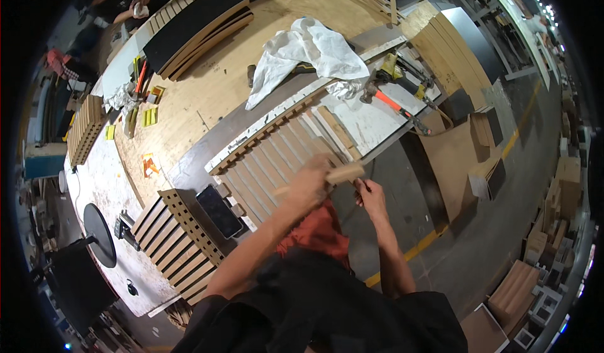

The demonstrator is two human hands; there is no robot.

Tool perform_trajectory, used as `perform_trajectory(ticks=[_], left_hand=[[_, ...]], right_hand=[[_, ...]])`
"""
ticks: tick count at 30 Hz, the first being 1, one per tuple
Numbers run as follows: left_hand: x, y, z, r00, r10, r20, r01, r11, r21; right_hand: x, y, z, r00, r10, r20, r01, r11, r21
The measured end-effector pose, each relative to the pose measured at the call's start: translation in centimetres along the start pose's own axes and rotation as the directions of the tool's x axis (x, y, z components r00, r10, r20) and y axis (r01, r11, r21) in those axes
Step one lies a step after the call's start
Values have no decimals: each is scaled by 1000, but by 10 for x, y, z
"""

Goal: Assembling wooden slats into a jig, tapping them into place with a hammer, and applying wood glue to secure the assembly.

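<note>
Wooden strip [343, 173] sits gripped in your left hand [308, 186], just past the slatted panel [270, 158]'s 4 o'clock edge; your right hand [370, 196] pinches its underside. Blur there means that hold could slip.

hands [340, 186], wooden strip [343, 174], slatted panel [270, 158]

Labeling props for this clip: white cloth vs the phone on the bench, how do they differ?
The white cloth is pale, crumpled and spread loosely; the phone is dark, flat, rigid and rectangular. The cloth looks far bigger than the phone. The cloth lies at the bench's far side, near the orange-handled tool; the phone lies nearer, beside the left hand. Both rest on the workbench, untouched.
</note>
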State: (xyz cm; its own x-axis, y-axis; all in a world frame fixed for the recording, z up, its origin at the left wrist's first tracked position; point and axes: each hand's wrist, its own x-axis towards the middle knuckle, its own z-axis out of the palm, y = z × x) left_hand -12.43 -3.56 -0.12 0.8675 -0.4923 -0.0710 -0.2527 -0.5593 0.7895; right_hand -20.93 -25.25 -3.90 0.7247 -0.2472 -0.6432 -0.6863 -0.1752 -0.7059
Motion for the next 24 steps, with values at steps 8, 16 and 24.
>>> perform_trajectory(ticks=[8,16,24], left_hand=[[24,5,31,976,77,206,-166,871,463],[48,-6,-4,933,8,359,-233,775,587],[97,-29,-26,883,-129,452,-15,953,301]], right_hand=[[24,34,44,919,-180,-351,123,977,-176],[28,23,37,942,-155,-298,25,917,-398],[30,1,41,926,-274,-261,147,896,-420]])
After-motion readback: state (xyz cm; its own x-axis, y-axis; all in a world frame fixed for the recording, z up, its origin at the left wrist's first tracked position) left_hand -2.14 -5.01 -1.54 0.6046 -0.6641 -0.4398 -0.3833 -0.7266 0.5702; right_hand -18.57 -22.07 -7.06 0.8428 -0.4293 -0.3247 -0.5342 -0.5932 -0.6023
